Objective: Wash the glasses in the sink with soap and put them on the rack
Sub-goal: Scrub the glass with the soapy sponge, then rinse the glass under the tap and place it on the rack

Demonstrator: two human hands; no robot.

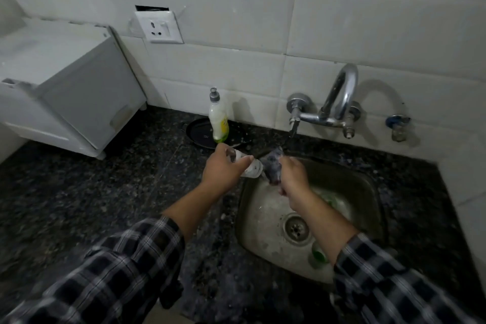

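Over the sink's (265, 218) left rim a glass (253, 169) is held sideways, gripped by the curled fingers of the left hand (223, 169). A dark cloth (271, 164), clutched in the right hand (293, 175), is pressed against its end. A soap bottle (218, 119) is stood behind on the counter (105, 179), and a tap (339, 102) is mounted on the wall (342, 21).

soap bottle (218, 118) behind-left of sink (368, 184), tap (339, 102) behind sink

sleeves (126, 268) navy-white plaid; countertop (79, 192) black speckled; soap bottle (218, 121) white-yellow; tiles (236, 8) white
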